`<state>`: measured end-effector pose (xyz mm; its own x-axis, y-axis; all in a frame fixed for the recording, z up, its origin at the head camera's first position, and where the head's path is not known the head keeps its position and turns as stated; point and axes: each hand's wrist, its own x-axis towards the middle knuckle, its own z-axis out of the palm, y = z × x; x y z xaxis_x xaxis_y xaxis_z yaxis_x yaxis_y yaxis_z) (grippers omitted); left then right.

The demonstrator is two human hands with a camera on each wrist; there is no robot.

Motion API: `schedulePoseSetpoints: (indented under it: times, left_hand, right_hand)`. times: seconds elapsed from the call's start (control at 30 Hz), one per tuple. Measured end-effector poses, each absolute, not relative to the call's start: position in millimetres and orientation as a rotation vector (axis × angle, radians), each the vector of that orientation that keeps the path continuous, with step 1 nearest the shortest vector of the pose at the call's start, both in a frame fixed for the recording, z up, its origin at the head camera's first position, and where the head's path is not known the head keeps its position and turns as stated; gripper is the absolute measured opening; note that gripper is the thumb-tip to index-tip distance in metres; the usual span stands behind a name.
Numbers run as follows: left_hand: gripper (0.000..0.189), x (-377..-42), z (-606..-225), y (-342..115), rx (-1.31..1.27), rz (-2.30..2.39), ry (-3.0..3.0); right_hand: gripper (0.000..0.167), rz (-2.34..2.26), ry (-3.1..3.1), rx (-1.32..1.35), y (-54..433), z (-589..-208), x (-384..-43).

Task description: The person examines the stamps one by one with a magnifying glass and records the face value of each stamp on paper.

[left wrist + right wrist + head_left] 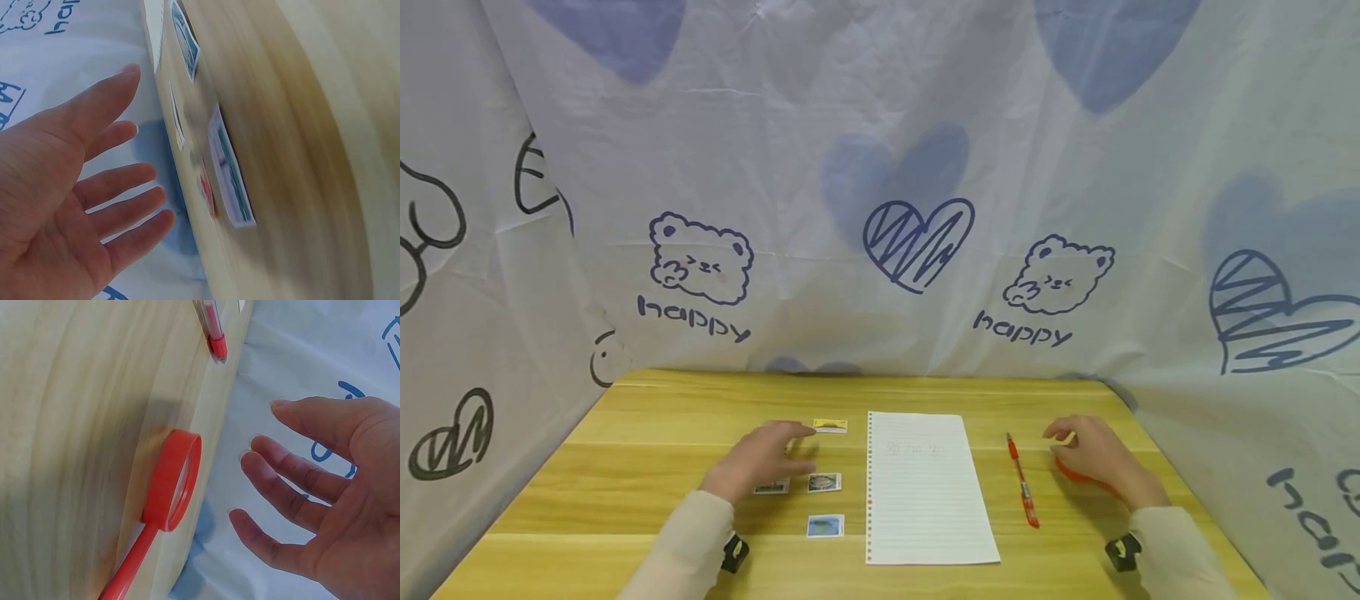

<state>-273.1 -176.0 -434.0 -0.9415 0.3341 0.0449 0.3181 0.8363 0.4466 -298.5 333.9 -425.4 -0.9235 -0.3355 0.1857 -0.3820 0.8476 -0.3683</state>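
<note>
My left hand (758, 460) hovers over the left part of the table, fingers relaxed and apart, holding nothing. Below it lie several small stamps: a yellow one (831, 426) near the fingertips, a dark green one (824, 482), a blue one (825, 526) and one (771, 487) partly covered by the hand. In the left wrist view a red-printed stamp (206, 190) also shows. Over at the right, my right hand (1093, 457) is held above a red magnifying glass (164, 481), its fingers loosely bent and apart from it. The head view shows the magnifying glass mostly hidden beneath that hand.
A sheet of lined paper (925, 500) with punched holes and faint writing lies mid-table. Between it and my right hand is a red pen (1022, 482). Behind the wooden table (700, 400) hangs a white printed cloth (820, 333), which also lines both sides.
</note>
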Motion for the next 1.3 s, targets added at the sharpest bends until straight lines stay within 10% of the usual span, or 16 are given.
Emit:
schedulePoseSetpoints:
  times: [1.3]
  left_hand:
    - [0.031,-287,-452,-235,0.496,0.733,3.041]
  right_hand:
    - [0.015,0.582,-2.922,0.393,383,-444,-278]
